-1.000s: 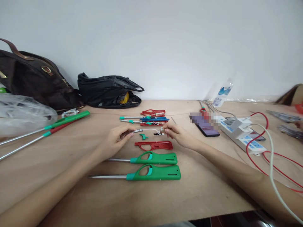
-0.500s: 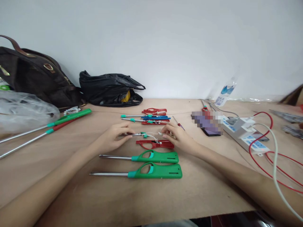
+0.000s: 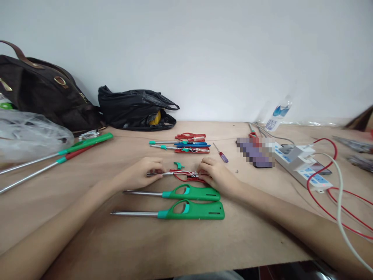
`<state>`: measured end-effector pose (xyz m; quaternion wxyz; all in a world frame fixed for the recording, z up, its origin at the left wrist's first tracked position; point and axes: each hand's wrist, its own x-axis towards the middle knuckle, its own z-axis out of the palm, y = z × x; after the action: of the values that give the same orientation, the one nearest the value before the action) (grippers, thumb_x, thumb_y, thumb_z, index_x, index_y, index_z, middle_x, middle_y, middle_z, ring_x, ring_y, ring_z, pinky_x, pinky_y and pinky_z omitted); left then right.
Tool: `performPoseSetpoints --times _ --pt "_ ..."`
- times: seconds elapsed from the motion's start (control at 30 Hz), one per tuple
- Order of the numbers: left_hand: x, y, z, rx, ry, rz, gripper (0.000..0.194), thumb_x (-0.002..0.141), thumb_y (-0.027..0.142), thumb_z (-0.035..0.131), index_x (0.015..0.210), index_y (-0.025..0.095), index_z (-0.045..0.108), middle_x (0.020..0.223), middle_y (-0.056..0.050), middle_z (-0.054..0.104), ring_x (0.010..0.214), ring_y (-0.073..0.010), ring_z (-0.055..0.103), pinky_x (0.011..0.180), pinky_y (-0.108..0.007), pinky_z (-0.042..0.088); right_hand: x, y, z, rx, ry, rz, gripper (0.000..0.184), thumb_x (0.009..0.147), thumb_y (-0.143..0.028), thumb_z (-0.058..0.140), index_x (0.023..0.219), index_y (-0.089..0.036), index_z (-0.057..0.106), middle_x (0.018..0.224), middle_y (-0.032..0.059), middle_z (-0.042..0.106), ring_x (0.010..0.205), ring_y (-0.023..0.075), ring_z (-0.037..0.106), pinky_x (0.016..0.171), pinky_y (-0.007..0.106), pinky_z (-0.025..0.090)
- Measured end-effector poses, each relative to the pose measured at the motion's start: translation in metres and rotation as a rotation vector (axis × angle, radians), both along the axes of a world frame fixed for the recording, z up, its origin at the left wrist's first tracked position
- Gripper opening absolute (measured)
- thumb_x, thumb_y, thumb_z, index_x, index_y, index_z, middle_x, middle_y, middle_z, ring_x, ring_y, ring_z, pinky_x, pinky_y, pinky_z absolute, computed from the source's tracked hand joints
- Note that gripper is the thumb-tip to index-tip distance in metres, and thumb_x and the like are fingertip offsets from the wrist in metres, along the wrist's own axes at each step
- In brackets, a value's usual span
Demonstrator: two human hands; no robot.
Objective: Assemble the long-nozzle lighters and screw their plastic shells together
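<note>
"Your metal tube (image 3: 167,174) and its white wires (image 3: 187,172) have come down from beyond the red handle half (image 3: 180,180); they're now over it, between your hands."

"What does that mean for my work?"

"It looks as though the parts are being brought together, though you can't judge from here whether anything sits in place. That green trigger (image 3: 178,166) lies loose, just beyond."

"And my grip?"

"Your left hand (image 3: 148,171) pinches the tube's far-left end. Your right hand (image 3: 215,175) curls over the handle half's right end; I can't tell what it grips."

"Materials?"

"Slim, round, shiny metal; thin, curving wires; hard-looking red plastic with a finger loop. Nearer you, two green lighters (image 3: 201,210) have smooth, broad handles on the flat brown surface (image 3: 175,249)."
</note>
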<state>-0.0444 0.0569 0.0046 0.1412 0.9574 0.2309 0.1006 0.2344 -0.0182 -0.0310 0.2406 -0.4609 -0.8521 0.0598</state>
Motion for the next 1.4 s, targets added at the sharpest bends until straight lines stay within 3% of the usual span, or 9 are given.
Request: performPoseSetpoints --times 0.37,0.73,1.1,1.4 --pt "0.014 -0.014 -0.003 -0.028 -0.068 0.061 0.015 0.085 0.021 0.045 0.080 0.016 0.058 0.076 -0.002 0.060 0.069 -0.0150 0.054 0.064 -0.024 0.040 0.012 0.017 -0.006 0.195 -0.029 0.136 0.021 0.094 -0.013 0.040 0.094 -0.013 0.061 0.094 0.0122 0.057 0.089 0.0220 0.052 0.079 0.038 0.047" --pt "0.011 -0.008 -0.004 -0.010 -0.035 0.085 0.016 0.086 0.022 0.043 0.081 0.017 0.058 0.078 -0.002 0.060 0.072 -0.0159 0.054 0.065 -0.024 0.040 0.010 0.010 0.001 0.029 0.012 0.069 0.011 0.091 -0.014 0.051 0.092 -0.016 0.062 0.095 0.0087 0.059 0.091 0.0208 0.056 0.081 0.037 0.047" --pt "0.009 -0.007 -0.004 0.040 -0.005 0.079 0.019 0.088 0.022 0.042 0.078 0.017 0.058 0.077 -0.002 0.059 0.072 -0.0153 0.054 0.064 -0.024 0.041 0.008 0.012 -0.009 0.094 -0.055 0.067 0.014 0.092 -0.018 0.052 0.096 -0.016 0.065 0.094 0.0093 0.060 0.091 0.0210 0.056 0.081 0.036 0.048" --pt "0.006 -0.005 -0.010 0.012 0.043 0.015 0.023 0.088 0.017 0.043 0.100 0.020 0.062 0.093 -0.003 0.065 0.085 -0.0174 0.059 0.072 -0.024 0.043 0.012 0.015 -0.012 0.181 -0.114 0.072 0.018 0.094 -0.019 0.047 0.088 -0.016 0.064 0.091 0.0092 0.059 0.084 0.0195 0.055 0.075 0.033 0.048"
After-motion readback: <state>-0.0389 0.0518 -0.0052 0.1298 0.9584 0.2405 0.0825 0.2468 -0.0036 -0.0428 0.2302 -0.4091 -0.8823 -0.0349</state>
